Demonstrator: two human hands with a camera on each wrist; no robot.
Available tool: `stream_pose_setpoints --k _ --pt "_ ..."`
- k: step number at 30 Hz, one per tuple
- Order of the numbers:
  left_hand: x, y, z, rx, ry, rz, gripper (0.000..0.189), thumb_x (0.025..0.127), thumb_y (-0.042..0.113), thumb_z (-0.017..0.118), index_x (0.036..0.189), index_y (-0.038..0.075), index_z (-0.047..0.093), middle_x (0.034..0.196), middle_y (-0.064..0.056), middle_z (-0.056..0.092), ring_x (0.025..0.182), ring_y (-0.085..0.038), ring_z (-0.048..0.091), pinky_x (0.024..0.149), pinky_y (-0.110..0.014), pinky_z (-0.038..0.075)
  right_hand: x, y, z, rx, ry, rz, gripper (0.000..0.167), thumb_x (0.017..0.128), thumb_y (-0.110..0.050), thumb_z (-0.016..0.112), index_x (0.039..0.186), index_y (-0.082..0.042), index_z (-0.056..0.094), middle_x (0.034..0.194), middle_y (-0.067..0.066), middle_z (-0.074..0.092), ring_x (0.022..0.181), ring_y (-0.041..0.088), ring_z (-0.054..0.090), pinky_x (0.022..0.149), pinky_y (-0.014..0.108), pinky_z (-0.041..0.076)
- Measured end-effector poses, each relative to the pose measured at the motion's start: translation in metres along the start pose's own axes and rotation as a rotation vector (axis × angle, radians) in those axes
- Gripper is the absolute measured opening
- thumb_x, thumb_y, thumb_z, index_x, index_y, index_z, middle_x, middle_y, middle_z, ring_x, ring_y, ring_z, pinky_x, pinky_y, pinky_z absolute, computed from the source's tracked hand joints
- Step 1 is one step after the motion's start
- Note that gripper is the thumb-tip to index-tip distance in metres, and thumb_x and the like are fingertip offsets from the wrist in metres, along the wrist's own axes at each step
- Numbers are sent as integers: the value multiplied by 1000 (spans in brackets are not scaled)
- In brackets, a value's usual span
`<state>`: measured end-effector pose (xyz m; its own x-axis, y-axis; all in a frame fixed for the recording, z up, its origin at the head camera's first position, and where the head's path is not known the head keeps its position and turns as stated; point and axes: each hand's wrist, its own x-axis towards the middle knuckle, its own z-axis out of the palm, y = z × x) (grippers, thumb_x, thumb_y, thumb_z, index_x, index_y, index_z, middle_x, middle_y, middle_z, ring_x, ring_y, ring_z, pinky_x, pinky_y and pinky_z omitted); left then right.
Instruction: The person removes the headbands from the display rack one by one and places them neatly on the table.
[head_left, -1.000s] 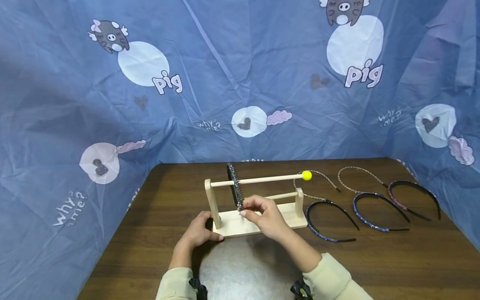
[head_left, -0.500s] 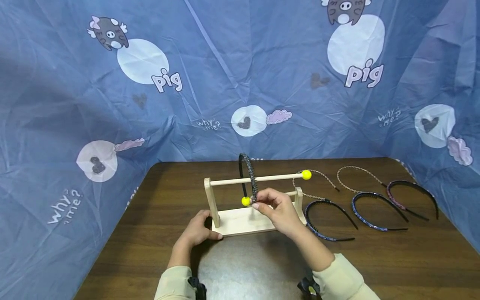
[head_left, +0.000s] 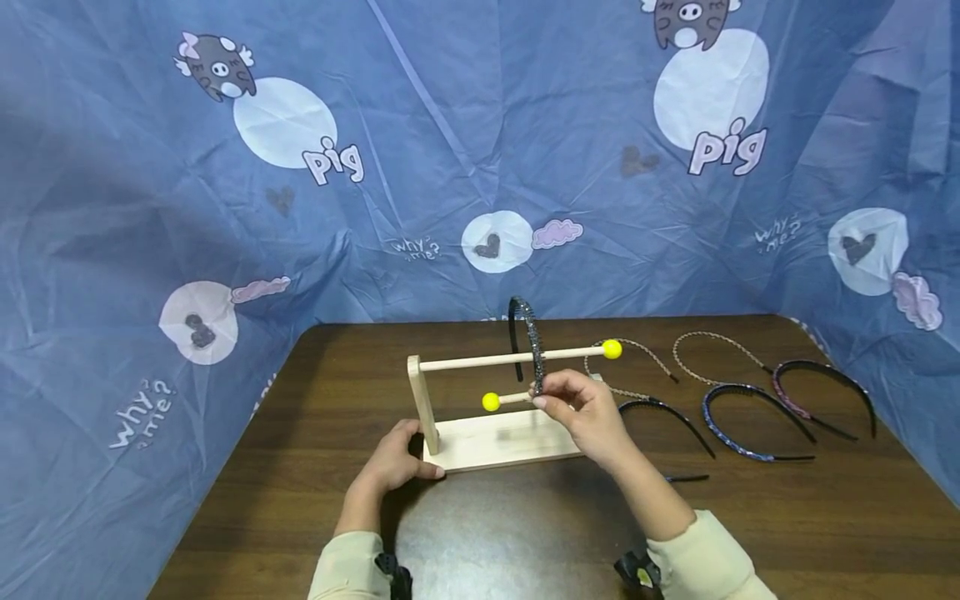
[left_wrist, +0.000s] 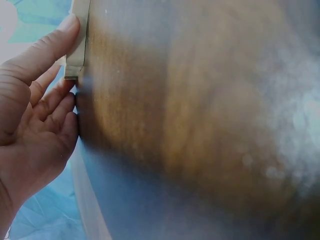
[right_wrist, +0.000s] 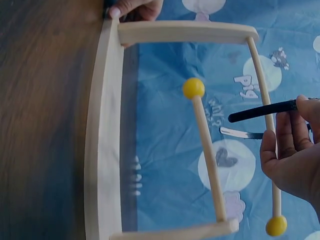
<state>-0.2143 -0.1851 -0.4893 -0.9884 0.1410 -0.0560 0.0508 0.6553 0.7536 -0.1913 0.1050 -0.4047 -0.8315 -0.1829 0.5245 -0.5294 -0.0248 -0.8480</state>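
My right hand point(head_left: 588, 417) pinches a black glittery headband point(head_left: 531, 333) near one end, between thumb and fingertips. The band stands upright over the upper rod point(head_left: 480, 362) of a wooden stand, one leg on each side of it. Its two free tips point(right_wrist: 245, 116) show in the right wrist view. My left hand point(head_left: 392, 458) holds the left end of the stand's base point(head_left: 487, 442), thumb on the front corner. In the left wrist view the thumb point(left_wrist: 55, 42) presses that wooden end. The right post is mostly hidden behind my right hand.
Yellow balls cap the upper rod point(head_left: 612, 349) and lower rod point(head_left: 491, 402). To the right lie a blue headband point(head_left: 738, 446), a pink one point(head_left: 795, 400), a partly hidden dark one point(head_left: 690, 425) and braided thin ones point(head_left: 708, 336). A blue printed cloth point(head_left: 420, 167) hangs behind the table.
My right hand has moved the black headband rightward along the upper rod and a little higher, uncovering the lower rod's yellow ball. The left hand stays at the base.
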Motion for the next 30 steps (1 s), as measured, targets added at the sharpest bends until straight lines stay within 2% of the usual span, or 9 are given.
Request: stream_pose_setpoints --k 6,15,22,30 --pt "0 -1 0 -4 -1 3 55 52 10 90 100 7 63 115 -11 54 114 -33 47 99 -50 32 -3 -2 -16 -8 54 0 9 80 12 64 87 8 61 85 18 65 74 12 60 63 21 49" --pt "-1 -2 0 -5 -3 3 54 52 10 90 99 7 62 116 -12 54 114 -34 47 99 -51 32 -8 0 -37 12 147 -1 9 80 13 62 88 11 59 85 6 66 74 12 60 62 19 48" --pt "-1 -3 0 -6 0 6 55 52 9 89 100 6 62 116 -12 54 114 -34 47 99 -50 32 -11 1 -47 13 199 9 9 80 14 62 88 13 58 82 3 64 71 11 56 58 19 46" --pt "0 -3 0 8 -1 3 56 53 11 89 102 6 62 115 -13 54 113 -35 47 98 -51 33 -15 0 -60 10 227 -19 10 80 16 60 89 15 57 84 4 66 76 12 60 64 19 49"
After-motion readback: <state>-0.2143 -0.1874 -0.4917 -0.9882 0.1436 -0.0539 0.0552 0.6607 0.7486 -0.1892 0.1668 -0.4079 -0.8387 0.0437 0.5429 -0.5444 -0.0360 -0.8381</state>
